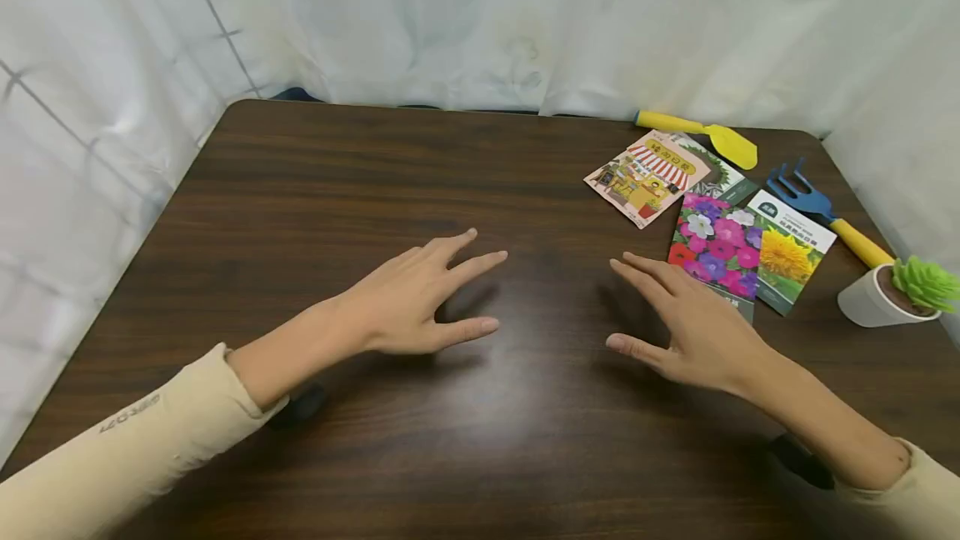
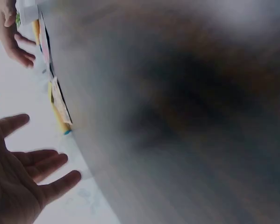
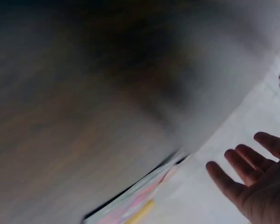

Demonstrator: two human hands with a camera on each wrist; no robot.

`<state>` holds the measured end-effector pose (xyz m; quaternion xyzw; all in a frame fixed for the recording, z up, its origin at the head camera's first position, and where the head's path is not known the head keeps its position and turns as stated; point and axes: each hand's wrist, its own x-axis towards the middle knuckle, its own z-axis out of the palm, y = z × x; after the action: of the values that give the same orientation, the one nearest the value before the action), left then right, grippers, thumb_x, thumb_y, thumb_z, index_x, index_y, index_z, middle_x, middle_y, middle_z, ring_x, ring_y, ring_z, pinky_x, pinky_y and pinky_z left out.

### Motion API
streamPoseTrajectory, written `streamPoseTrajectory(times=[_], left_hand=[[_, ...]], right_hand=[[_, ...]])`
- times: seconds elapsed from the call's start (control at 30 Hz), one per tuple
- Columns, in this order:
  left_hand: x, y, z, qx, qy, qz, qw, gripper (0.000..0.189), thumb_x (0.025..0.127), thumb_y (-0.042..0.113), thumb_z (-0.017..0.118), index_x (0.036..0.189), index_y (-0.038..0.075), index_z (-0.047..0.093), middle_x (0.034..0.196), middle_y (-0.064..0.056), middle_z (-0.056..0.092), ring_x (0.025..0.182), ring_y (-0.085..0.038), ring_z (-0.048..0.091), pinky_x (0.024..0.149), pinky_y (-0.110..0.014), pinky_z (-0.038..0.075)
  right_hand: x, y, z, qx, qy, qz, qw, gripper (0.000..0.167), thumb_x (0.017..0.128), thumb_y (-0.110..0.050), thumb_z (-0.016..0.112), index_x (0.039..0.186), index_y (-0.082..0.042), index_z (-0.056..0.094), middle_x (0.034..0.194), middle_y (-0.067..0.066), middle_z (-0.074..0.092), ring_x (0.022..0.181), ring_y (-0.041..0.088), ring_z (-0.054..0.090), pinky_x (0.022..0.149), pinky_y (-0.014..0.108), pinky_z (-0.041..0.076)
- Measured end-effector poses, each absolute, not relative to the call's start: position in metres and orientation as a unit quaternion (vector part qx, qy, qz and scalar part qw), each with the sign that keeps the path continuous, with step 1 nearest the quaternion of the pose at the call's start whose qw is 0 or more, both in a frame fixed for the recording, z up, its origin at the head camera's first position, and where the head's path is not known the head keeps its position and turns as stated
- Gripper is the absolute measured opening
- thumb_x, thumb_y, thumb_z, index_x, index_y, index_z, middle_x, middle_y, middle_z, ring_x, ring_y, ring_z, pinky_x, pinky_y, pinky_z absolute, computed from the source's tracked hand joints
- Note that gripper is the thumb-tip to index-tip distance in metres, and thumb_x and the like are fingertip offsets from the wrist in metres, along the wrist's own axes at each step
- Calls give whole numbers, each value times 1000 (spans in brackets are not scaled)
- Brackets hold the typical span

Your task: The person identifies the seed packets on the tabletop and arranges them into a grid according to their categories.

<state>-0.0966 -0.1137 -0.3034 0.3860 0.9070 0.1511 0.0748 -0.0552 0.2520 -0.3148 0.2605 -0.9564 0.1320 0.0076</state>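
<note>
Over the middle of the table, my left hand [image 1: 412, 298] hovers palm down with its fingers spread and nothing in it. My right hand [image 1: 697, 327] hovers to the right, fingers loosely extended and also bare. Closest to the right hand lies a seed packet with pink and purple flowers [image 1: 718, 244], partly covered by that hand in the head view. It overlaps a packet with a yellow flower [image 1: 786, 258]. Behind them, a pink packet with a striped awning [image 1: 647, 176] lies over a green-and-white packet [image 1: 723, 177]. Both wrist views show the fingers apart from any object.
A yellow hand trowel [image 1: 731, 144] lies at the back right edge. Nearby is a blue hand rake [image 1: 802, 194] with a yellow handle. A white pot [image 1: 873, 302] with a green succulent [image 1: 926, 283] stands at the right. White curtains [image 1: 465, 23] hang behind the dark wooden table [image 1: 337, 173].
</note>
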Motion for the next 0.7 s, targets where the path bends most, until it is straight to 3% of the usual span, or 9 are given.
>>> streamPoseTrajectory(times=[0.17, 0.27, 0.53, 0.7], left_hand=[[-125, -92, -304, 403, 891, 191, 84, 74, 98, 67, 51, 161, 38, 27, 162, -16, 33, 149, -33, 35, 114, -60, 33], [-142, -73, -304, 404, 886, 208, 90, 73, 98, 64, 54, 161, 39, 27, 161, -13, 36, 149, -29, 35, 115, -56, 34], [-187, -13, -305, 406, 881, 216, 108, 75, 99, 60, 55, 162, 35, 25, 161, -12, 33, 149, -26, 32, 116, -52, 32], [-216, 21, -311, 399, 886, 200, 123, 78, 99, 61, 55, 163, 30, 23, 161, -13, 32, 148, -28, 32, 117, -52, 31]], right_hand=[[-56, 275, -312, 205, -963, 177, -1, 83, 88, -46, 79, 156, -18, 42, 154, 11, 45, 127, 35, 52, 89, 59, 51], [-60, 291, -312, 186, -963, 193, 8, 81, 88, -41, 81, 154, -12, 44, 151, 16, 46, 134, 41, 46, 97, 67, 43], [-77, 333, -319, 170, -965, 199, 21, 84, 83, -33, 87, 150, -3, 46, 143, 32, 48, 125, 52, 47, 95, 73, 39], [-87, 350, -320, 170, -967, 189, 28, 83, 80, -27, 89, 148, -2, 48, 140, 30, 51, 122, 50, 48, 93, 72, 40]])
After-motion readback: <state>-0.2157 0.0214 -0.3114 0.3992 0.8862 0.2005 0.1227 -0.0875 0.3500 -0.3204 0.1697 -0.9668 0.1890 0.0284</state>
